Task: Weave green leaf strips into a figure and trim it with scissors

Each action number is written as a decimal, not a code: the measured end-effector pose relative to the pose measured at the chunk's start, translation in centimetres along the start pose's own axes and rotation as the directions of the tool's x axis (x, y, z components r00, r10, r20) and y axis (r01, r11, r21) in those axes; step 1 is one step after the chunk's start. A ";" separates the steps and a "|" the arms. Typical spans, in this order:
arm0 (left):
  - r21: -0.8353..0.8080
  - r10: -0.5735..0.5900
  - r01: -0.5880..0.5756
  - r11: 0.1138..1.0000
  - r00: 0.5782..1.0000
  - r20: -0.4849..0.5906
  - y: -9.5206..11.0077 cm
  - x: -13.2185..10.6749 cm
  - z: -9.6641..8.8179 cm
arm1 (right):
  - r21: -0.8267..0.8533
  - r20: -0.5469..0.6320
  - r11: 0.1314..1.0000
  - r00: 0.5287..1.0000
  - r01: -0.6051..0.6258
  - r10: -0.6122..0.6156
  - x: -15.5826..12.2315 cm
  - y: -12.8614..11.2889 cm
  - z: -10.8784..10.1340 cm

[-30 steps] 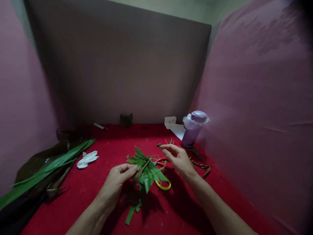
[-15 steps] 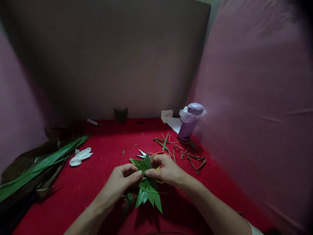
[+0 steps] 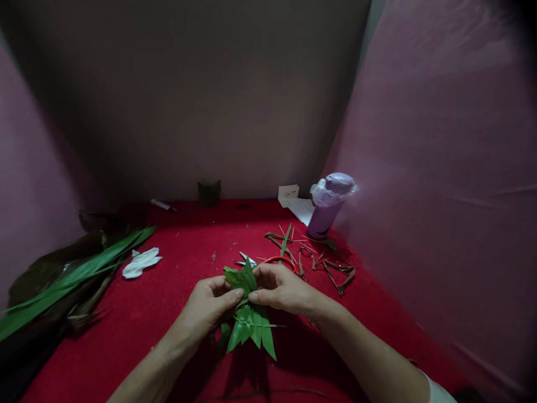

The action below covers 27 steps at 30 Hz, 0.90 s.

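A folded green leaf piece (image 3: 250,327) with pointed tips is held above the red cloth (image 3: 176,308) at the lower middle. My left hand (image 3: 205,310) pinches it from the left with thumb and fingers closed. My right hand (image 3: 283,288) grips its top from the right, fingers curled on the leaf. Just behind the hands lie scissors (image 3: 268,261) with a red handle, partly hidden by my right hand.
Long green leaves (image 3: 71,277) lie at the left beside a crumpled white tissue (image 3: 140,262). Leaf scraps and thin sticks (image 3: 319,260) are scattered at the right. A purple bottle (image 3: 329,204), white paper (image 3: 296,204) and a pen (image 3: 161,205) sit by the back wall.
My right hand came in from the scraps and took hold of the leaf piece beside my left hand. The leaf piece's tips now point down toward me.
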<state>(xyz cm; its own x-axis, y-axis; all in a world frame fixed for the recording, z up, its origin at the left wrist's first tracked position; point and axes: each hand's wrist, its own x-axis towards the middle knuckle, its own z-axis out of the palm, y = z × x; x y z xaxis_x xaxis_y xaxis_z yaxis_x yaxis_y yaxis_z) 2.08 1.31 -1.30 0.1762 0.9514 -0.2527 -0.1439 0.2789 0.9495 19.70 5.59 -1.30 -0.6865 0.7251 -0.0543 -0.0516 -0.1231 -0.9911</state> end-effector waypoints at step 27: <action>-0.011 -0.007 0.006 1.000 0.993 -0.121 0.2 0.0 -0.4 | -0.026 -0.096 0.997 0.993 -0.066 0.063 0.2 -0.7 0.2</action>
<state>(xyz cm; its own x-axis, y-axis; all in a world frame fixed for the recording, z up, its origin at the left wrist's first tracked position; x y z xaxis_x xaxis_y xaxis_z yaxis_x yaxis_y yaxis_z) 1.67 1.45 -1.15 0.0583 0.9581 -0.2804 -0.1535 0.2861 0.9458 19.45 5.63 -0.58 -0.6152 0.7779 -0.1283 0.0130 -0.1527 -0.9882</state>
